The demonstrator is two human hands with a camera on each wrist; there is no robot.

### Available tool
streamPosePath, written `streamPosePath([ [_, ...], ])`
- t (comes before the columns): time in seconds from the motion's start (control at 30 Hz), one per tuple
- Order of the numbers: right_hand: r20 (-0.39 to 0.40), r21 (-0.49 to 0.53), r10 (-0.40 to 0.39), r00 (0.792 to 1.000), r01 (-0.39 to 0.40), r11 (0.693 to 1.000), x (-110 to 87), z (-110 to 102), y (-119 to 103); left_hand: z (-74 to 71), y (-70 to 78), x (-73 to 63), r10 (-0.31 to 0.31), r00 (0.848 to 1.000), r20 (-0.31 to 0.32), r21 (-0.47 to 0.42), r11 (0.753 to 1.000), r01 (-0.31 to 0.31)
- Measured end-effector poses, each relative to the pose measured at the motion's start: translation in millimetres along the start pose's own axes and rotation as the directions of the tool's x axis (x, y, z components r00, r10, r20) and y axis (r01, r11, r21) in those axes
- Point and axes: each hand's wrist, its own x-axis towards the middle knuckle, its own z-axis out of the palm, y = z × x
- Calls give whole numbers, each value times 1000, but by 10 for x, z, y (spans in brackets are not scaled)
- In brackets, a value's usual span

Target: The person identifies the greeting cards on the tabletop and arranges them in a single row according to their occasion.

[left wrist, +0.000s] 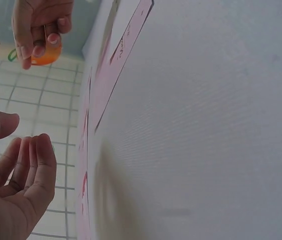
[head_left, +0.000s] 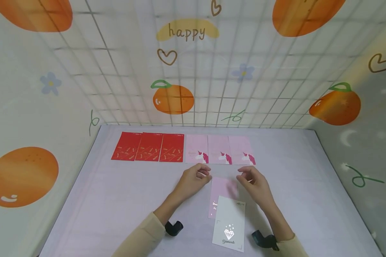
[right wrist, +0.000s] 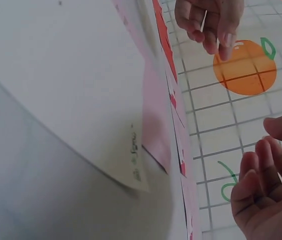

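Both hands hover over the table's middle, fingers loosely bent and holding nothing. My left hand (head_left: 193,180) is just below the leftmost pink unicorn card (head_left: 196,146). Across a gap, my right hand (head_left: 256,185) hangs near the right side of a plain pink card (head_left: 223,187). A white card (head_left: 226,214) with a silver diamond and the word "Diamonds" overlaps that card's lower part. In the left wrist view, the fingers of the left hand (left wrist: 18,185) curve toward the thumb. The right wrist view shows the right hand (right wrist: 271,185) similarly bent, above the cards.
Along the back of the table (head_left: 93,200), three red cards (head_left: 148,146) lie in a row, then three pink unicorn cards. Behind stands a gridded curtain with oranges (head_left: 173,100). Dark wrist cameras (head_left: 174,228) sit at both cuffs.
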Motion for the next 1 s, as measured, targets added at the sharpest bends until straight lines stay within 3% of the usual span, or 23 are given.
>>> streamPosePath([
  [0.3, 82, -124, 78, 994, -67, 990, 1, 15, 109, 46, -108, 66, -14, 998, 58, 31, 999, 12],
  [0.47, 118, -141, 115, 986, -98, 985, 13, 20, 167, 70, -186, 138, -22, 995, 96, 88, 996, 14],
  [0.73, 162, -195, 160, 974, -128, 972, 29, 45, 253, 101, -193, 202, -26, 984, 176, 115, 993, 5],
  [1.0, 207, -231, 166, 964, -117, 966, 43, 78, 335, 133, -182, 213, -60, 977, 204, 221, 975, 14],
])
